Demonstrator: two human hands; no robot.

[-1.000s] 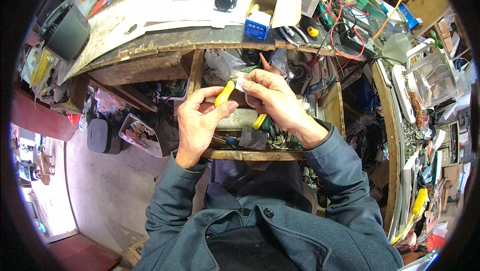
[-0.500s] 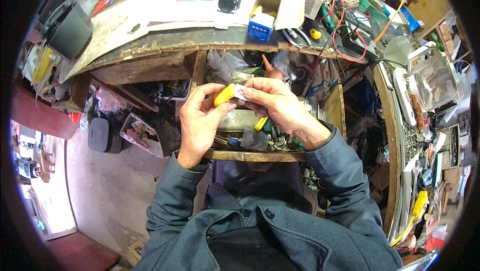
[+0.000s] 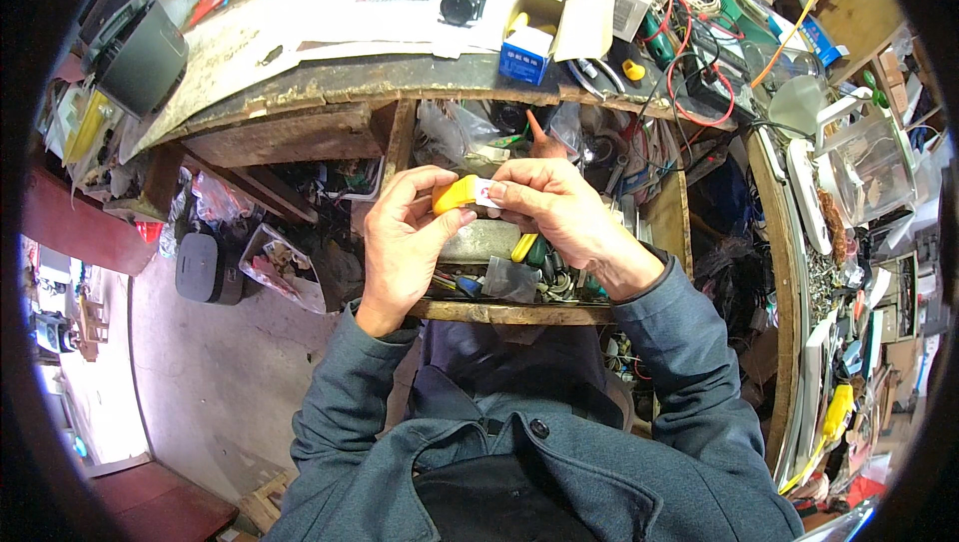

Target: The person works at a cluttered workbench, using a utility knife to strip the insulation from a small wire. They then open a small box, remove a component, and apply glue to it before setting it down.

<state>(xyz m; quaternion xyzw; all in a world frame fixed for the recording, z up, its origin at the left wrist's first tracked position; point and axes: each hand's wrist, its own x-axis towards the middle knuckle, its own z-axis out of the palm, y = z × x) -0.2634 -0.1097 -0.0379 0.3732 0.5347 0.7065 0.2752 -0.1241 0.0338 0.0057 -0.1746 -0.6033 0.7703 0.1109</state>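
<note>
Above the drawer, my left hand [image 3: 400,242] pinches a small, rounded yellow object [image 3: 455,196] between thumb and fingers. A white piece [image 3: 484,192] with a reddish mark sticks out from its right side. That white end is gripped by the thumb and fingers of my right hand [image 3: 559,207], which partly cover it. Whether the white piece is a label or a separate part, I cannot tell. Beneath both hands, the pulled-out wooden drawer [image 3: 519,313] holds yellow-handled and green-handled tools, a clear plastic bag [image 3: 509,280] and other small items.
On the bench ahead stand an opened blue box [image 3: 523,60] with yellow contents, a black wristwatch [image 3: 460,5] and a small yellow piece [image 3: 633,69]. Red cables [image 3: 689,92] tangle at the right. A grey bin [image 3: 137,59] is at the left, and a littered carton [image 3: 284,267] sits on the floor.
The yellow object has turned slightly between my fingers and shows more of its broad side. My hands stay in nearly the same place; the view has shifted a little.
</note>
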